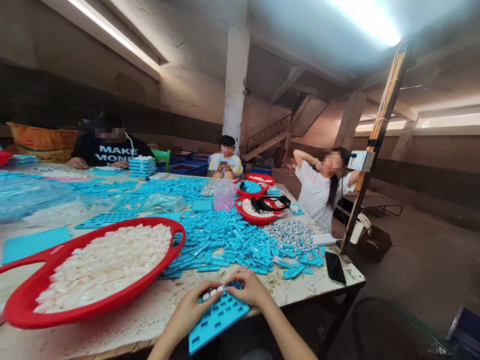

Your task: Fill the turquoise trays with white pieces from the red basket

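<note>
The left hand (189, 311) curls around the edge of a bright blue plastic tray with rows of square holes (219, 322). The right hand (251, 289) presses on the tray's top edge. The fingertips of both hands come close together, pinching small white chips (213, 293), but the fingers hide how many. The tray sticks out past the edge of the worn, speckled table (157, 320). Just beside it sits a big red oval plastic tub (93, 314) holding a heap of white pieces (105, 265). Past the hands lies a pile of loose blue plastic bars (228, 245), and a black phone (335, 267) lies to the right. Far off, a person in a black shirt (112, 157) sits at the table. White words on the shirt read MAKE and MONE, and the rest is hidden.
</note>
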Motion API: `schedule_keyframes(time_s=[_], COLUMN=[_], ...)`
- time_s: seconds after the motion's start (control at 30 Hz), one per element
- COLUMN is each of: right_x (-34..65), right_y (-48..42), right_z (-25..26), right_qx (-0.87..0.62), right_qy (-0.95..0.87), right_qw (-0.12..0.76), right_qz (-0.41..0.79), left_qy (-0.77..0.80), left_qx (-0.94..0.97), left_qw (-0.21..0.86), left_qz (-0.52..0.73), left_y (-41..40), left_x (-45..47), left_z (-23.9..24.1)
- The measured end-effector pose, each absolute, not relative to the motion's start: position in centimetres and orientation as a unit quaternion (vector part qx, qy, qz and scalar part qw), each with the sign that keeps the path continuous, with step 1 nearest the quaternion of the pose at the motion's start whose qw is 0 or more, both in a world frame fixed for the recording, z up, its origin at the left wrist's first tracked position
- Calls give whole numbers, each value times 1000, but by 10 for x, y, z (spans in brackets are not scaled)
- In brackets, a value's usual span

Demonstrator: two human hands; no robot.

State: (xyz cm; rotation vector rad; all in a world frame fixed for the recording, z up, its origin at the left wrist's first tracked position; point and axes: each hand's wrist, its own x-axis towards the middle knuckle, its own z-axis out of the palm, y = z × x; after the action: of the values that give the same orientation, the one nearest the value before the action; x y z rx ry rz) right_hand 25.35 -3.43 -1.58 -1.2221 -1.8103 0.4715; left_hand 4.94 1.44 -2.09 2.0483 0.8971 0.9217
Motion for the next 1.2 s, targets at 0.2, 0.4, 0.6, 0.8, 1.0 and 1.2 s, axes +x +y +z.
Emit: schedule_keyframes(time_s=[0.2, 0.4, 0.6, 0.8, 1.0, 1.2], right_x=[253, 254, 255, 254, 255, 255], right_y=[-35, -35, -33, -32, -31, -32], right_z=[-16, -17, -19, -21, -23, -22], right_qx=[-494, -486, -492, -493, -488, -489], right_qy=[-724, -723, -729, -728, -723, -718], right_qw=[441, 451, 438, 438, 447, 452], right_qz=[192, 196, 186, 185, 200, 203], left_qy=[344, 347, 348, 348, 350, 352], left_qx=[794, 792, 792, 791, 792, 787], left_qw=[353, 348, 351, 357, 356, 358], left_qz=[356, 362, 359, 354, 350, 359], left_y=[12, 14, 17, 15, 15, 14], left_x=[50, 50, 50, 50, 50, 50], left_z=[-18, -21, -23, -22, -24, -24])
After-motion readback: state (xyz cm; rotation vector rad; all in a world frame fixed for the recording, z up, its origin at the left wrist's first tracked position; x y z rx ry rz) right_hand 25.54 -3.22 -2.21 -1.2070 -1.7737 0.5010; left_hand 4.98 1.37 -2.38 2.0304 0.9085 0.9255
